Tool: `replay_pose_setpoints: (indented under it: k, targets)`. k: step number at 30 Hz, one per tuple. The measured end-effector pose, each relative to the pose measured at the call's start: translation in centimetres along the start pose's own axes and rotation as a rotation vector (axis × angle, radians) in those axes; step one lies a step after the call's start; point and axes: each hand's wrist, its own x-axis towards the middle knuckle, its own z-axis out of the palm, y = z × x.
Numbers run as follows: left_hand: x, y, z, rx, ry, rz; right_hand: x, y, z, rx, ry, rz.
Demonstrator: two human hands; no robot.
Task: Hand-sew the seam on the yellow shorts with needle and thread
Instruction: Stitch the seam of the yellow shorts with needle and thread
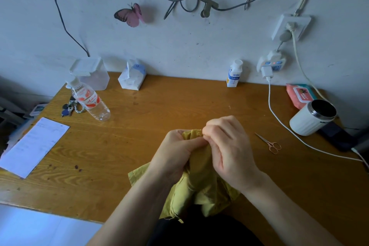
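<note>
The yellow shorts (199,189) lie bunched at the near edge of the wooden table (139,136), part of them hanging toward my lap. My left hand (175,154) grips a raised fold of the fabric from the left, thumb pressed along its top. My right hand (229,150) is curled over the same fold from the right, fingertips pinching at the fabric's upper edge, touching the left thumb. The needle and thread are too small or hidden to make out between the fingers.
Small gold scissors (268,143) lie right of my hands. A white cable (279,118) runs to a dark phone (337,136) beside a white mug (311,118). A water bottle (89,102), keys (69,108), paper (34,146), tissue pack (131,78) and small bottle (234,75) sit around the table.
</note>
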Motion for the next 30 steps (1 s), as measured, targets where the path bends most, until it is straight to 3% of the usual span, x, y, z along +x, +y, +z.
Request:
replay_pose_setpoints:
  k: [3, 9, 13, 21, 30]
  targets:
    - [-0.2, -0.9, 0.4, 0.015, 0.001, -0.022, 0.6, -0.3, 0.0, 0.097, 0.063, -0.005]
    - [0.0, -0.4, -0.8, -0.156, -0.002, -0.025, 1.6, 1.0, -1.6, 0.958, 0.114, 0.757]
    - [0.1, -0.2, -1.5, -0.178, 0.041, -0.042, 1.9, 1.9, -2.7, 1.249, 0.276, 0.992]
    - [0.8, 0.4, -2.9, -0.242, 0.133, -0.055, 2.1, 4.4, -5.9, 1.391, 0.526, 1.1]
    - [1.6, 0.7, -4.1, -0.287, 0.261, -0.044, 0.6, 7.4, -8.0, 1.392, 0.717, 1.137]
